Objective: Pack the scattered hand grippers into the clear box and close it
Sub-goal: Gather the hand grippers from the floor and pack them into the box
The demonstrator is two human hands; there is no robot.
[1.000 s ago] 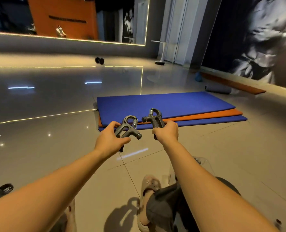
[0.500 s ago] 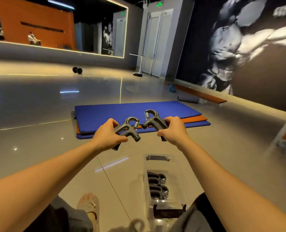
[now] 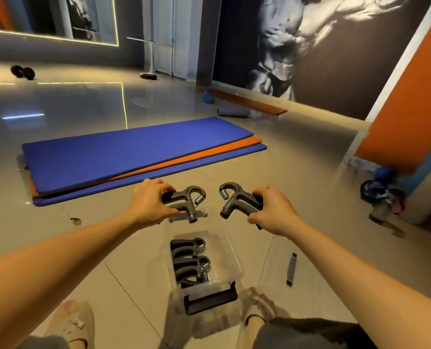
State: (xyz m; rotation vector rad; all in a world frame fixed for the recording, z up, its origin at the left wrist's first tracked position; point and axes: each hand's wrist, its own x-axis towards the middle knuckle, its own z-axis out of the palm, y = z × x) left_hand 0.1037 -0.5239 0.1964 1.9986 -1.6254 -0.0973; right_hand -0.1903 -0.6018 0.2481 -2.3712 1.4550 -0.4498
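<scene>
My left hand (image 3: pixel 151 201) grips a dark grey hand gripper (image 3: pixel 188 201) by its handles, spring end pointing right. In my right hand (image 3: pixel 272 210) is a second grey hand gripper (image 3: pixel 234 201), spring end pointing left. Both hang just above the far end of the clear box (image 3: pixel 230 248), which stands open on the floor between my feet. Two more grippers (image 3: pixel 190 260) lie inside it. A black latch handle (image 3: pixel 209 299) is at the box's near end. The clear lid (image 3: pixel 275 263) with its dark clip (image 3: pixel 291 269) lies to the right of the box.
Stacked blue and orange mats (image 3: pixel 134 157) lie on the tiled floor beyond the box. A dumbbell (image 3: pixel 22 72) sits far left; rollers and blue gear (image 3: pixel 383 192) are against the orange wall at right. My slippered feet (image 3: pixel 73 323) flank the box.
My view has tilted down and turned right, bringing the box fully into sight. Both hands have spread apart and lowered the two grippers toward the box's far end.
</scene>
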